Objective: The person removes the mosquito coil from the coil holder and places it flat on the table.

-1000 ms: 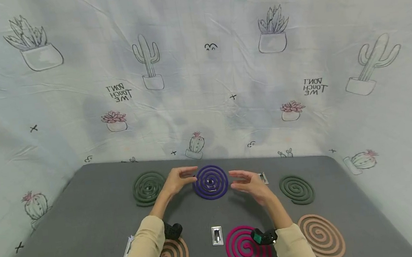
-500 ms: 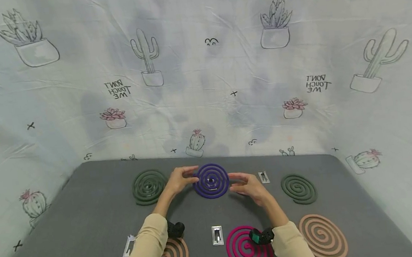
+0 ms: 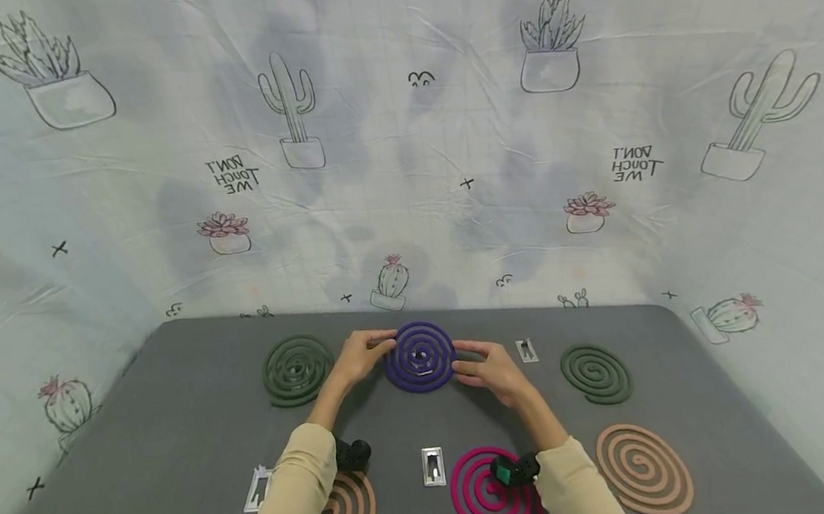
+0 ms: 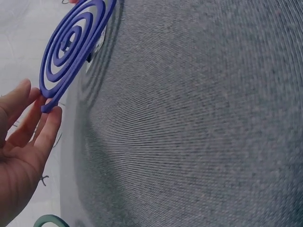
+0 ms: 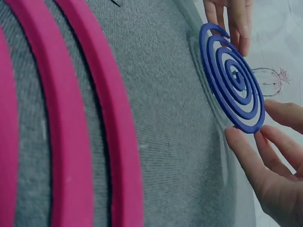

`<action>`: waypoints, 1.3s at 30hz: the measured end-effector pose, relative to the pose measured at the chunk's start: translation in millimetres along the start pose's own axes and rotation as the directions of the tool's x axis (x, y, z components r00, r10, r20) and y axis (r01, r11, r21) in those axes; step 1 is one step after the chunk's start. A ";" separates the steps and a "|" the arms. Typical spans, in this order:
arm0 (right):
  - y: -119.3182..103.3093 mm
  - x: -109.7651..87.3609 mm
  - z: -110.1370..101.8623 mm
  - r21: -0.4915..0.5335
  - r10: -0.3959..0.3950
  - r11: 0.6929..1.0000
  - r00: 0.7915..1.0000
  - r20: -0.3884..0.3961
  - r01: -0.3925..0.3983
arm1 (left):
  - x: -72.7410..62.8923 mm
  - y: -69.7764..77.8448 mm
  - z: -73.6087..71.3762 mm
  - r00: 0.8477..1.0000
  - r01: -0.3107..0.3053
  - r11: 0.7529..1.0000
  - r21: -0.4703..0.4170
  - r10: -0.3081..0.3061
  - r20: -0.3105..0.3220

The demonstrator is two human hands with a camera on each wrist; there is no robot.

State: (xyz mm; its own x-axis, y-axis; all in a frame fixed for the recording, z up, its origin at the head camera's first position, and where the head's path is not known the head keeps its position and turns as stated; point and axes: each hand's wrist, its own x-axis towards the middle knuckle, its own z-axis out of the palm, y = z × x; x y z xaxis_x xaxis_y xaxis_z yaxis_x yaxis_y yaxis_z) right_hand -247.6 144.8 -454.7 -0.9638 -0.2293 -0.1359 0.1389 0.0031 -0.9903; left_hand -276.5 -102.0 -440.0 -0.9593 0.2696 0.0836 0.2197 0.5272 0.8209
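Note:
A blue-violet mosquito coil (image 3: 423,389) is at the far middle of the table, with a metal stand partly showing through its rings. My left hand (image 3: 357,358) pinches its left rim between thumb and fingers; in the left wrist view the coil (image 4: 78,64) has its outer tail end at those fingertips. From the opposite side my right hand (image 3: 495,371) holds the right rim by the fingertips. The right wrist view has the coil (image 5: 248,128) raised off the grey cloth, a shadow beneath, both hands at its edges.
Green coils lie to the left (image 3: 299,371) and right (image 3: 594,375). Nearer are a pink coil (image 3: 492,490) under my right wrist, a tan coil (image 3: 640,461) and another tan coil (image 3: 371,504) partly behind my left arm. Metal stands (image 3: 433,467) lie between. A printed curtain (image 3: 407,207) hangs behind.
My right hand has come in from the right, across a small gap, to the coil's rim. The left fingers have also met the rim. The coil stays in about the same place.

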 end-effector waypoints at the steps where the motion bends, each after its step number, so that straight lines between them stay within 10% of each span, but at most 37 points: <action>1: -0.5 0.4 1.0 0.013 -0.001 1.000 1.000 -0.001 0.001 | -0.3 1.2 -1.6 1.000 -0.005 1.000 0.006 0.005 0.000; 12: -4.0 2.4 3.6 0.072 -0.062 0.995 0.998 -0.018 0.063 | 0.2 6.3 -5.2 1.000 0.020 1.000 0.010 -0.020 0.000; 20: -6.0 4.4 6.1 -0.131 -0.182 0.977 0.978 -0.098 0.169 | 0.6 9.7 -0.9 1.000 0.017 0.996 -0.082 -0.016 0.014; 39: -16.8 -4.4 -18.5 -0.167 -0.194 0.964 0.978 0.083 0.205 | -3.2 11.3 -1.3 0.998 0.008 0.980 -0.199 0.006 0.069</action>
State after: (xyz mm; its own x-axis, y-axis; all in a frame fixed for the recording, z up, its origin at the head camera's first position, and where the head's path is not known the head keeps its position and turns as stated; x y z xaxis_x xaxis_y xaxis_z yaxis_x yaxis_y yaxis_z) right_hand -249.8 163.8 -438.0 -0.9503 -0.3053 0.0616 -0.1021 0.1186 -0.9877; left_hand -271.2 -98.0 -430.2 -0.9435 0.3276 0.0490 0.1722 0.3589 0.9173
